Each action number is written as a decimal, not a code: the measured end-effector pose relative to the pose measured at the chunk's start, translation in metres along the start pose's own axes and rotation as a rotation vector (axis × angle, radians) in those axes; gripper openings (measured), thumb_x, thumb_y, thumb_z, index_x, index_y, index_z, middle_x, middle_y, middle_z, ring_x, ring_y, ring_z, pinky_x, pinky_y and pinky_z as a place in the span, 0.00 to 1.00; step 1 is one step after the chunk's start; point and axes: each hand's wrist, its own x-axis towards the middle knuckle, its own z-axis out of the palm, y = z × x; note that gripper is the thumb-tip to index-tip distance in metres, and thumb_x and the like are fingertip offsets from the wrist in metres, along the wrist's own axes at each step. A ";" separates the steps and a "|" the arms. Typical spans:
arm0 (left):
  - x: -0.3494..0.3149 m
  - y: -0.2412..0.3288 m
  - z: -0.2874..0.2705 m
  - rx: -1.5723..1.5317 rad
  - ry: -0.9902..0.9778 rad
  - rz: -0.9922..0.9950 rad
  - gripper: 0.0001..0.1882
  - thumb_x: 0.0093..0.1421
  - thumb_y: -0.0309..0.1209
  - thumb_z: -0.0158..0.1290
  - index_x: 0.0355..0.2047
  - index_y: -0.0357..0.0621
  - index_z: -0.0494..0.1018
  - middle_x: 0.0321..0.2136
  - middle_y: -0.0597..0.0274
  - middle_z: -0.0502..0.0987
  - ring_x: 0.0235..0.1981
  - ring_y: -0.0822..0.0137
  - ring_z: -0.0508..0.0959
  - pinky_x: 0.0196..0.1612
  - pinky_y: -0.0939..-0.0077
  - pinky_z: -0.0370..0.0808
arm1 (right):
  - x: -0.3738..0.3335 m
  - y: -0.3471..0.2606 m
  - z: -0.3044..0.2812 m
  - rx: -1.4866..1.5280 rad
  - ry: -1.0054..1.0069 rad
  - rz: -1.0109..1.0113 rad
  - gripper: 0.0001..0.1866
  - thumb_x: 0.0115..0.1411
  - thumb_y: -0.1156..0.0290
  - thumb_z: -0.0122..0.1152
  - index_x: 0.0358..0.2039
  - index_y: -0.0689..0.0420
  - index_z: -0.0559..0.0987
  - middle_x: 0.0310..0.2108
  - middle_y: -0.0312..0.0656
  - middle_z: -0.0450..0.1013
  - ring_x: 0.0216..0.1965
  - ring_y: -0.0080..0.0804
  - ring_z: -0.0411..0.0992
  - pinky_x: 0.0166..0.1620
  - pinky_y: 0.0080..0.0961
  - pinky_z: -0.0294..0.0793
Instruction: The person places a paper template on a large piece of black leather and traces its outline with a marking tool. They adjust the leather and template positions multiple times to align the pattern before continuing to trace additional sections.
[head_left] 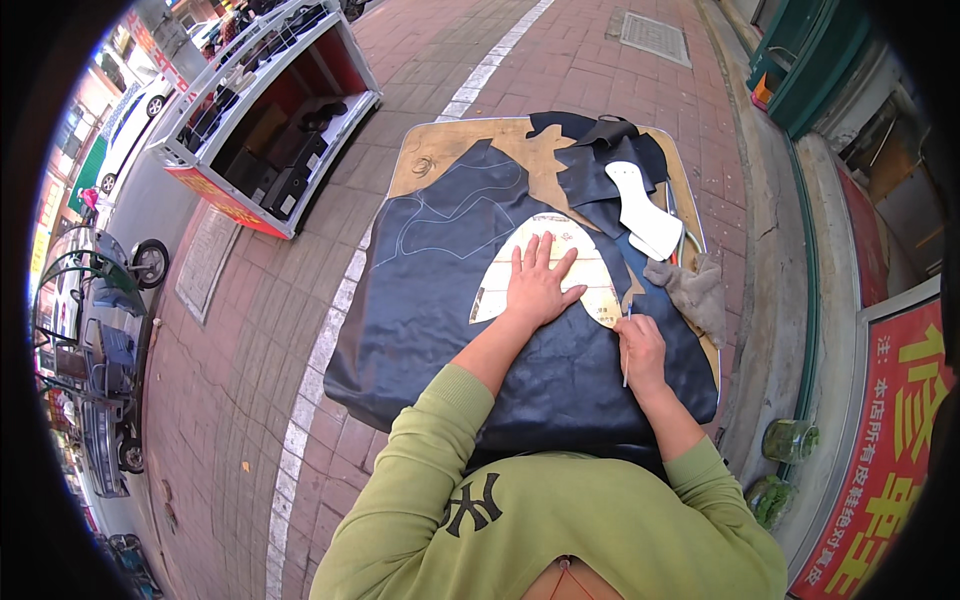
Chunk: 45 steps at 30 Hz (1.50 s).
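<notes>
A sheet of black leather (430,330) is draped over a wooden table (415,160) and hangs over its near side. On the leather lies a cream-coloured, arch-shaped pattern piece (495,285). My left hand (540,285) presses flat on that piece, fingers spread. Beside the piece's lower right tip, my right hand (642,350) grips a thin, pale pen (626,365), its upper end angled toward me. Light curved outlines (455,225) are drawn on the leather, left of the pattern piece.
Black leather scraps (605,150) are heaped at the far right of the table, beside a white shoe-shaped pattern (640,215) and a grey cloth (690,290). A display cart (270,130) stands on the brick pavement at the left. A red sign (880,450) and glass jars (790,440) are at the right.
</notes>
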 end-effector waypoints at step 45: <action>-0.001 -0.012 -0.004 -0.253 0.279 -0.276 0.29 0.57 0.45 0.59 0.56 0.46 0.72 0.64 0.45 0.61 0.66 0.48 0.57 0.68 0.50 0.51 | 0.060 0.088 -0.049 -0.376 -0.223 -0.051 0.12 0.52 0.72 0.65 0.39 0.54 0.78 0.37 0.42 0.73 0.44 0.44 0.72 0.43 0.40 0.72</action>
